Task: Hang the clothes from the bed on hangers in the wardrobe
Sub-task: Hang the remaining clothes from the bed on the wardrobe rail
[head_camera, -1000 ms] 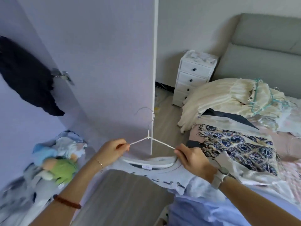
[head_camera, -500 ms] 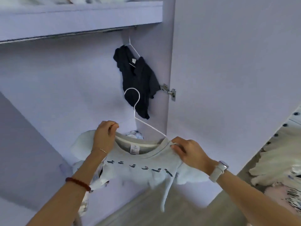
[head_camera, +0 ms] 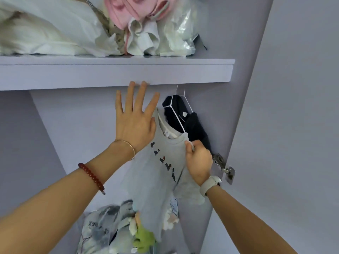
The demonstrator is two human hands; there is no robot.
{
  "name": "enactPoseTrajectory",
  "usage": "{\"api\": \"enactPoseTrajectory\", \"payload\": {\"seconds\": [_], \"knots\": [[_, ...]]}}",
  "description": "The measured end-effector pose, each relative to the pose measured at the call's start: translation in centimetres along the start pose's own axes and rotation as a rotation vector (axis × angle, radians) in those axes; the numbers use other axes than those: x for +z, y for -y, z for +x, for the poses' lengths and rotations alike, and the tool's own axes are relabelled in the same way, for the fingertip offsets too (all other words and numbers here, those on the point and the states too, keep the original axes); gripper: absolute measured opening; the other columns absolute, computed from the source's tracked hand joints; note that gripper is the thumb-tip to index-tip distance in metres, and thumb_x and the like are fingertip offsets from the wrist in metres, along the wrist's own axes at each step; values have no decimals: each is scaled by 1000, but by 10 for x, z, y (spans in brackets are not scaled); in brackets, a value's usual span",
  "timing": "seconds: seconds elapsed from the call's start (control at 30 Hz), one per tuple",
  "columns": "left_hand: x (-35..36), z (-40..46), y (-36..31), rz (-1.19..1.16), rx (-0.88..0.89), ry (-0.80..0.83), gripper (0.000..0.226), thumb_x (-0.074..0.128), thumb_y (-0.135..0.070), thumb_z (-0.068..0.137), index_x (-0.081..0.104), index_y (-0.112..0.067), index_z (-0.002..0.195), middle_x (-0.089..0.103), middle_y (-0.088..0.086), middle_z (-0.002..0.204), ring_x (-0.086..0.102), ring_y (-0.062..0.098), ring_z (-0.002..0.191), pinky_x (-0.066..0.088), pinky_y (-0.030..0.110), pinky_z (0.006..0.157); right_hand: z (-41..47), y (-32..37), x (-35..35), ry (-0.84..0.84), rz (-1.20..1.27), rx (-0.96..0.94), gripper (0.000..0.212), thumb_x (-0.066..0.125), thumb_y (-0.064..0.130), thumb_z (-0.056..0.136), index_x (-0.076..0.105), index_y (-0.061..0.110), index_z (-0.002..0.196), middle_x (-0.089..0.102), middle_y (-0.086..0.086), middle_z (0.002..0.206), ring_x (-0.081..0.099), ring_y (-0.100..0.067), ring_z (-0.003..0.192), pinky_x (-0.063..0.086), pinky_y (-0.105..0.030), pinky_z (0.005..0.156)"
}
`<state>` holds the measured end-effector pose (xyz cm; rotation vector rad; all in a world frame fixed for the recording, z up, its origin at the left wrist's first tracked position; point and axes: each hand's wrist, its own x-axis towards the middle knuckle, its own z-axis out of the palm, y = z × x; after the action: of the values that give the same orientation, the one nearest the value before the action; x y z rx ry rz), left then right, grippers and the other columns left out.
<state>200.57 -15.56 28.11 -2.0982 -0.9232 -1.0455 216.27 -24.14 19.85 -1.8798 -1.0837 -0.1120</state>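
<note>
A light grey T-shirt (head_camera: 161, 173) with small dark prints hangs on a white wire hanger (head_camera: 176, 114) inside the wardrobe, its hook up under the shelf (head_camera: 117, 70). My right hand (head_camera: 199, 160) pinches the shirt's right shoulder at the hanger's end. My left hand (head_camera: 136, 116) is raised with fingers spread straight, its edge against the shirt's left shoulder. A dark garment (head_camera: 192, 125) hangs on another white hanger just behind and to the right. The rail is hidden by the shelf.
The shelf carries a pile of white, cream and pink clothes (head_camera: 102, 24) and a plastic bag (head_camera: 181, 33). The open wardrobe door (head_camera: 293, 125) and its hinge (head_camera: 224, 168) are at the right. Soft toys and printed fabric (head_camera: 117, 230) lie at the wardrobe bottom.
The view swung from the bed up into the wardrobe. The shirt on its hanger went up beside the dark garment. My left hand let go of the shoulder and opened flat.
</note>
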Motion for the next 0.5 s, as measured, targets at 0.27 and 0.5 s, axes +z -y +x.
{"api": "enactPoseTrajectory", "payload": {"seconds": [0.27, 0.5], "knots": [[47, 42, 12, 206, -67, -179, 59, 38, -41, 94, 16, -27, 147, 13, 10, 150, 8, 40, 136, -2, 61, 105, 98, 6, 46, -34, -31, 64, 32, 40, 28, 97, 54, -1, 93, 65, -20, 87, 60, -38, 80, 34, -31, 58], [55, 45, 14, 239, -50, -263, 57, 37, -45, 94, 15, -28, 144, 13, 10, 147, 4, 40, 134, -2, 61, 103, 111, -16, 63, 66, -87, 153, 32, 36, 27, 98, 51, -1, 100, 64, -22, 96, 60, -39, 87, 36, -33, 62]]}}
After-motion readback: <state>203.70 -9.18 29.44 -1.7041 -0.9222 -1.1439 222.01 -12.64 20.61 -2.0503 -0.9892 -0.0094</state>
